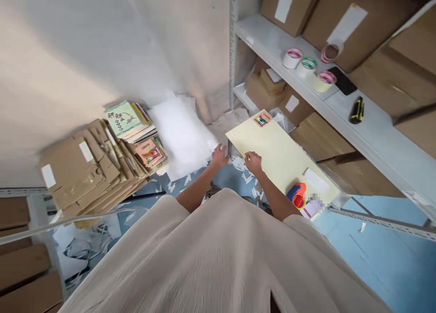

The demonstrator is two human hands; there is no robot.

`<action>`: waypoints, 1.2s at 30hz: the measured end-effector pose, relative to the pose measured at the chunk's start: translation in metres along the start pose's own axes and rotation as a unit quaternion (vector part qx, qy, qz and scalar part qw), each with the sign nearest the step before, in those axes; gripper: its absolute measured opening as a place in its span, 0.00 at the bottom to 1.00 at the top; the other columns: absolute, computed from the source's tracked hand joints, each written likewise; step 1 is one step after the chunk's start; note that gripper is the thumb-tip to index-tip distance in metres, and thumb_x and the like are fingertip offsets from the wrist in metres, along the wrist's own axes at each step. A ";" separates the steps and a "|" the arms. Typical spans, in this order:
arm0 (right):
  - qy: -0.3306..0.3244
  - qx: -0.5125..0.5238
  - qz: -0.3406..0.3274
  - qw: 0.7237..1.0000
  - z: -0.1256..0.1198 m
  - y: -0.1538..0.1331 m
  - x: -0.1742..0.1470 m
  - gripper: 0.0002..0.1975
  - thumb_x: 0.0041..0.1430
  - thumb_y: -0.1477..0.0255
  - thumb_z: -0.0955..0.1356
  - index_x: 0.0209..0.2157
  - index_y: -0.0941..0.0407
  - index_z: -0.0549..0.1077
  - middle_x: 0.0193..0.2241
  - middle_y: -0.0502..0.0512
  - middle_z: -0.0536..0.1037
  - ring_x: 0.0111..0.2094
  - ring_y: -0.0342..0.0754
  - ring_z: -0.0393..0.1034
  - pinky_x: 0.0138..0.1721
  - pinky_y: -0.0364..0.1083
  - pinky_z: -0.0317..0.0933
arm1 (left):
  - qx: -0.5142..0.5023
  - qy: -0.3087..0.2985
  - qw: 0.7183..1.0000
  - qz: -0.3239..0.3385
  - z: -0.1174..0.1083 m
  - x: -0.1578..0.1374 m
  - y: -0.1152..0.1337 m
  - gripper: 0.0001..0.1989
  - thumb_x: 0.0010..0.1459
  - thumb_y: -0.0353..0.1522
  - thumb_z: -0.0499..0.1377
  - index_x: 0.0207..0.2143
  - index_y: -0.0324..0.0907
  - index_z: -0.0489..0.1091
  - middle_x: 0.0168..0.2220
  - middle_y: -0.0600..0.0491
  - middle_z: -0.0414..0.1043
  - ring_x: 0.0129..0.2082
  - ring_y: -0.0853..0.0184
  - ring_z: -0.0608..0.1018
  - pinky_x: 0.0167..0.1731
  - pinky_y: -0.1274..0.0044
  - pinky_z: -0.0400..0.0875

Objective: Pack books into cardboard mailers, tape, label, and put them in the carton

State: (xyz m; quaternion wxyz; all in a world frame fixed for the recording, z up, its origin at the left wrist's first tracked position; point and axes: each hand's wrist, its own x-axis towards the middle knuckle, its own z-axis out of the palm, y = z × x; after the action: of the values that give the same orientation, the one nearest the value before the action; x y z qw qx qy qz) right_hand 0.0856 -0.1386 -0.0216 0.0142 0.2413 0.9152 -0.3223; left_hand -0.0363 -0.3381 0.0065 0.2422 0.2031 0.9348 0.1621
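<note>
My left hand is at the right edge of a stack of white, soft-looking sheets. Its fingers are apart, and I cannot tell whether they touch the sheets. My right hand is over the left edge of a pale yellow tabletop, fingers curled in; whatever they may hold is hidden. A small picture book lies at the table's far corner. Nearer me on the table are a red and blue tape dispenser, a white slip and a printed card.
Flattened cardboard boxes and stacked booklets stand at left. The metal shelf at right bears tape rolls, a black phone, a yellow-black cutter and cartons. Paper scraps litter the blue floor.
</note>
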 end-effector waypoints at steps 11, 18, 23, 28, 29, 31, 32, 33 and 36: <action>-0.079 0.128 0.024 0.988 0.118 -0.136 0.091 0.13 0.64 0.72 0.68 0.46 0.52 0.84 0.52 0.58 0.89 0.51 0.54 0.83 0.63 0.54 0.73 | -0.007 -0.003 0.999 -0.053 -0.073 0.013 -0.182 0.35 0.76 0.37 0.57 0.82 0.44 0.59 0.86 0.36 0.48 0.84 0.41 0.58 0.78 0.50 0.61; -0.078 0.090 0.076 0.990 0.162 -0.169 0.154 0.21 0.63 0.65 0.71 0.55 0.52 0.83 0.58 0.64 0.86 0.58 0.60 0.82 0.65 0.56 0.72 | 0.001 -0.057 0.998 -0.021 -0.075 0.014 -0.233 0.35 0.76 0.34 0.54 0.83 0.45 0.57 0.88 0.38 0.45 0.86 0.44 0.54 0.81 0.50 0.54; -0.064 0.086 0.121 0.987 0.172 -0.171 0.166 0.24 0.58 0.61 0.73 0.55 0.51 0.81 0.46 0.59 0.86 0.50 0.60 0.81 0.58 0.56 0.74 | -0.016 -0.081 0.996 -0.013 -0.068 0.017 -0.245 0.36 0.76 0.35 0.53 0.83 0.45 0.55 0.87 0.38 0.46 0.85 0.43 0.56 0.79 0.50 0.57; -0.053 0.096 0.094 0.989 0.163 -0.183 0.162 0.13 0.53 0.63 0.70 0.39 0.51 0.81 0.37 0.55 0.85 0.43 0.57 0.79 0.51 0.52 0.73 | -0.004 -0.068 0.997 -0.024 -0.072 0.020 -0.244 0.35 0.76 0.35 0.55 0.82 0.45 0.58 0.86 0.36 0.51 0.83 0.43 0.60 0.79 0.51 0.58; -0.051 0.096 0.081 0.991 0.158 -0.185 0.160 0.11 0.55 0.62 0.69 0.37 0.51 0.80 0.36 0.55 0.85 0.43 0.57 0.79 0.50 0.52 0.73 | 0.002 -0.058 0.998 -0.027 -0.074 0.021 -0.241 0.34 0.76 0.34 0.55 0.81 0.45 0.59 0.86 0.36 0.51 0.83 0.43 0.61 0.79 0.51 0.58; -0.039 0.100 0.064 0.992 0.146 -0.186 0.156 0.11 0.58 0.60 0.67 0.34 0.50 0.79 0.36 0.55 0.86 0.42 0.56 0.79 0.50 0.51 0.72 | 0.009 -0.038 0.999 -0.022 -0.079 0.025 -0.232 0.33 0.76 0.34 0.54 0.80 0.44 0.60 0.86 0.35 0.51 0.83 0.43 0.61 0.79 0.51 0.58; -0.031 0.104 0.063 0.992 0.138 -0.184 0.154 0.11 0.59 0.60 0.67 0.34 0.50 0.78 0.36 0.54 0.86 0.41 0.55 0.78 0.50 0.51 0.73 | 0.010 -0.030 0.999 -0.014 -0.081 0.027 -0.225 0.33 0.76 0.34 0.54 0.80 0.44 0.61 0.86 0.35 0.51 0.83 0.42 0.60 0.79 0.51 0.58; -0.021 0.110 0.067 0.991 0.129 -0.180 0.151 0.12 0.60 0.59 0.67 0.33 0.50 0.78 0.36 0.54 0.85 0.41 0.55 0.78 0.50 0.51 0.73 | 0.010 -0.025 1.000 -0.002 -0.084 0.031 -0.218 0.32 0.76 0.34 0.53 0.80 0.43 0.61 0.86 0.35 0.50 0.83 0.42 0.60 0.79 0.50 0.58; 0.003 0.133 0.106 0.985 0.098 -0.157 0.140 0.10 0.59 0.60 0.67 0.32 0.50 0.77 0.32 0.52 0.83 0.39 0.54 0.77 0.47 0.49 0.74 | 0.014 -0.013 0.999 0.041 -0.087 0.044 -0.186 0.32 0.78 0.36 0.52 0.80 0.42 0.61 0.86 0.35 0.48 0.85 0.42 0.57 0.80 0.50 0.56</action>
State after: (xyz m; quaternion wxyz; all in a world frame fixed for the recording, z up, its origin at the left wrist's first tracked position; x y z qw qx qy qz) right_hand -0.1216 -0.2425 -0.0334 0.0127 0.3374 0.8335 -0.4373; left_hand -0.1728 -0.4965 -0.0125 0.2448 0.2466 0.9246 0.1563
